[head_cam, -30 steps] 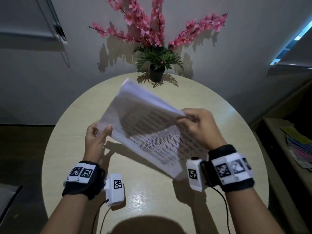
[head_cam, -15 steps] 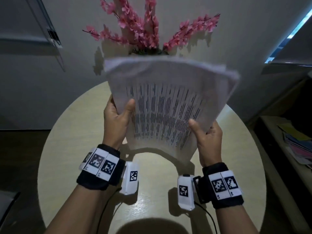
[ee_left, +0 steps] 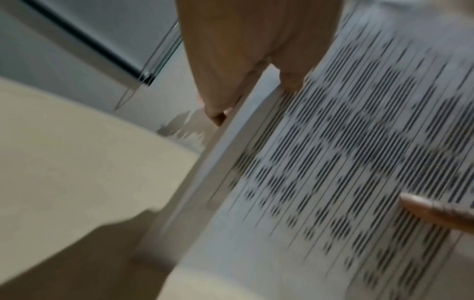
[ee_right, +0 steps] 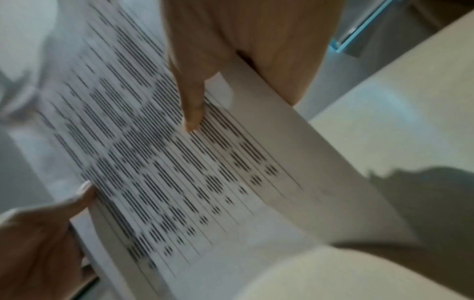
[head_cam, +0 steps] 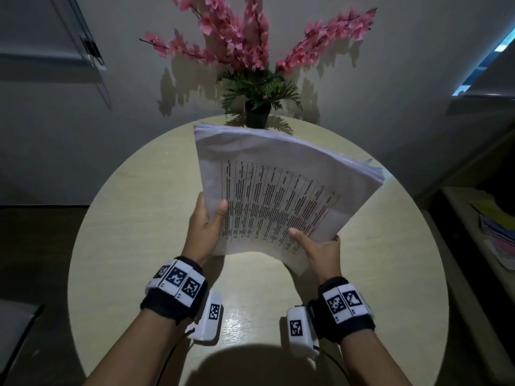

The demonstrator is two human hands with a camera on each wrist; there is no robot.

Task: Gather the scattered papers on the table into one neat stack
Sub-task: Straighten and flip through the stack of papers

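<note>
A thick bundle of white printed papers [head_cam: 281, 190] stands tilted above the round beige table [head_cam: 133, 207], its near edge bowed just over the tabletop. My left hand [head_cam: 207, 221] grips the bundle's left side, thumb on the printed face and fingers behind. My right hand [head_cam: 317, 246] grips the lower right corner the same way. In the left wrist view my left hand [ee_left: 254, 67] pinches the papers [ee_left: 359, 162] at their edge. In the right wrist view my right hand [ee_right: 231, 67] holds the papers [ee_right: 179, 162], thumb pressed on the print.
A potted plant with pink blossoms [head_cam: 257, 107] stands at the table's far edge against the wall. A shelf with coloured folders [head_cam: 498, 232] is at the right. No loose sheets show on the table.
The bundle went from lying slanted between my hands to upright, then has tilted down and to the right. Both hands shifted grip to its lower sides.
</note>
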